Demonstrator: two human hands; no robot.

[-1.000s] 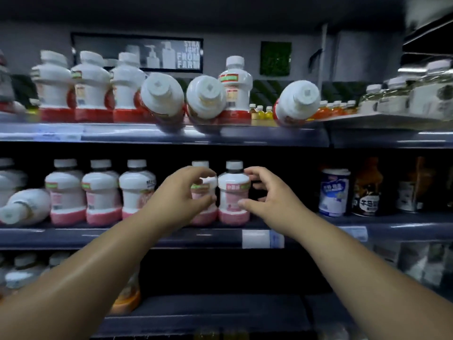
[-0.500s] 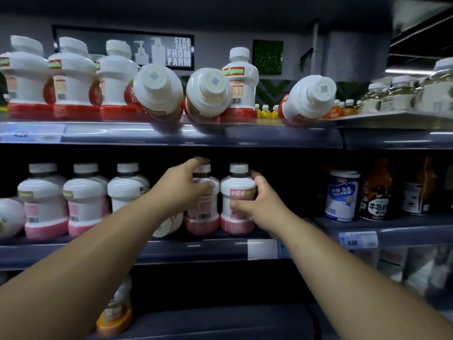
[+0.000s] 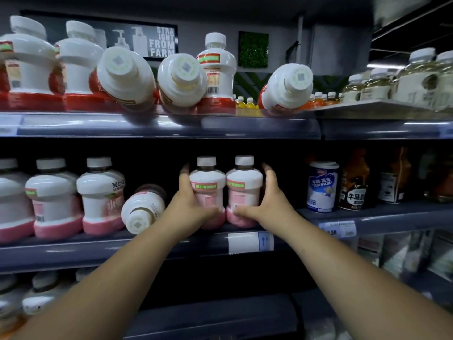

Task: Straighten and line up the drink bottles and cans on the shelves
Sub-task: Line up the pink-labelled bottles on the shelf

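Two upright pink-and-white bottles stand side by side on the middle shelf. My left hand grips the left bottle from its left side. My right hand grips the right bottle from its right side. Just left of my left hand a pink bottle lies tipped over, cap toward me. Further left, upright pink bottles stand in a row. On the top shelf, three red-and-white bottles lie tipped forward among upright ones.
Right of my hands stand a blue-and-white cup drink and dark brown bottles. Pale bottles fill the top right shelf. White price tags hang on the middle shelf edge. More bottles sit on the lower shelf.
The view has shifted closer and leftward. Both hands have slid down and around the two upright pink bottles. The tipped pink bottle beside my left hand has come into view.
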